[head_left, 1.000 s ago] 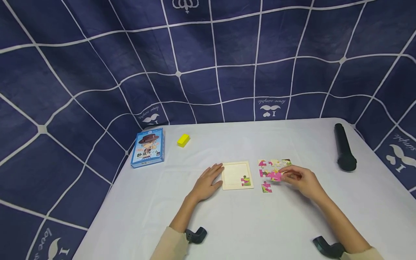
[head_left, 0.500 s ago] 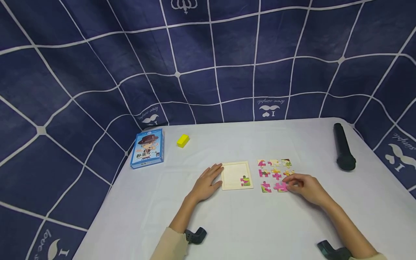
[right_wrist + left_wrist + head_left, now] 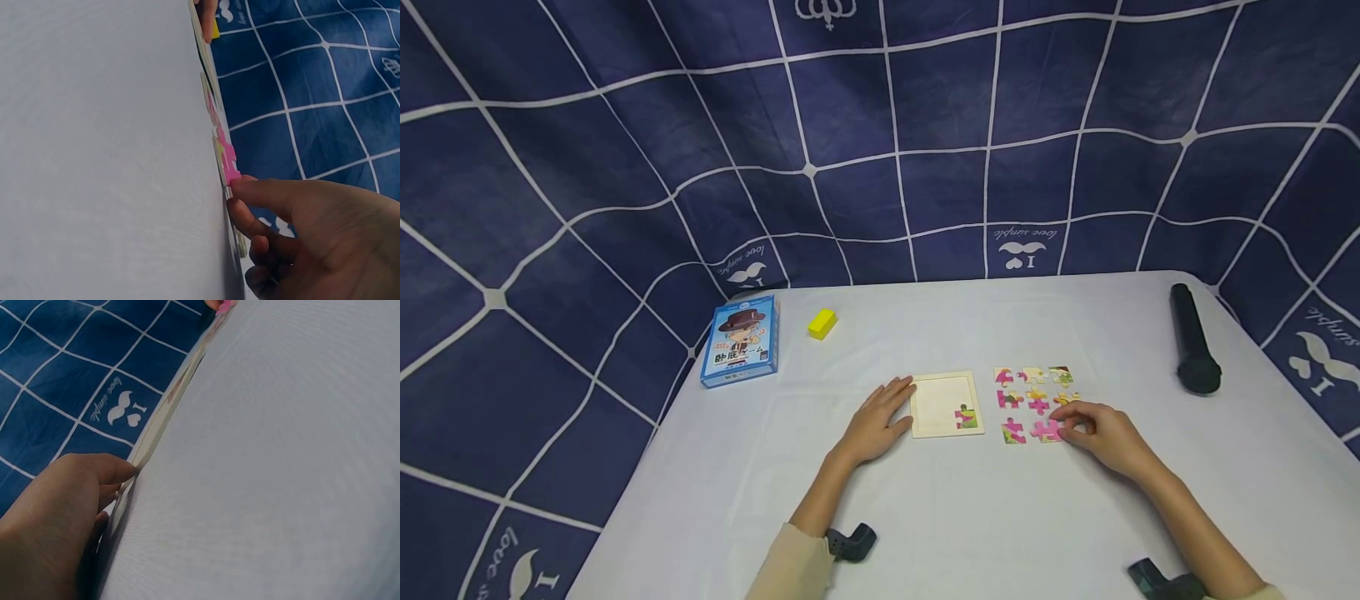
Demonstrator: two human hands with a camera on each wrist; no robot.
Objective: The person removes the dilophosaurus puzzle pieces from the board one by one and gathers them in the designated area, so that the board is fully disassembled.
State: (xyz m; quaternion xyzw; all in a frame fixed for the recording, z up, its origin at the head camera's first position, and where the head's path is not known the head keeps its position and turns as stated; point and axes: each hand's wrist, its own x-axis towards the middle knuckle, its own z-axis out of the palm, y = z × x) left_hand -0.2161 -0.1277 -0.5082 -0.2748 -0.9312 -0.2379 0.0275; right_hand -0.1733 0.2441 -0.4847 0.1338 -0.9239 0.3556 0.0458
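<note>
My left hand [image 3: 874, 421] lies at the left side of a square wooden puzzle tray [image 3: 915, 408], fingertips at its upper corner and thumb at its lower one. One pink-and-green puzzle piece [image 3: 967, 417] sits in the tray's lower right corner. My right hand [image 3: 1108, 433] pinches the edge of a pink puzzle piece [image 3: 230, 161] between thumb and index finger, over the bottom row of loose pieces. Beside it lies another puzzle piece [image 3: 1013, 432]. Above are further loose pieces, among them a pink-and-yellow puzzle piece [image 3: 1038, 402]; my fingers partly cover one at the right.
A blue card-game box [image 3: 741, 342] and a yellow block [image 3: 822, 324] stand at the back left of the white-covered table [image 3: 970, 517]. A black microphone-shaped object [image 3: 1195, 342] lies at the far right. Blue gridded cloth [image 3: 940, 192] hangs behind.
My right hand has moved slightly down and right from the middle row to the bottom row, with the pink puzzle piece. My left hand has stayed at the tray.
</note>
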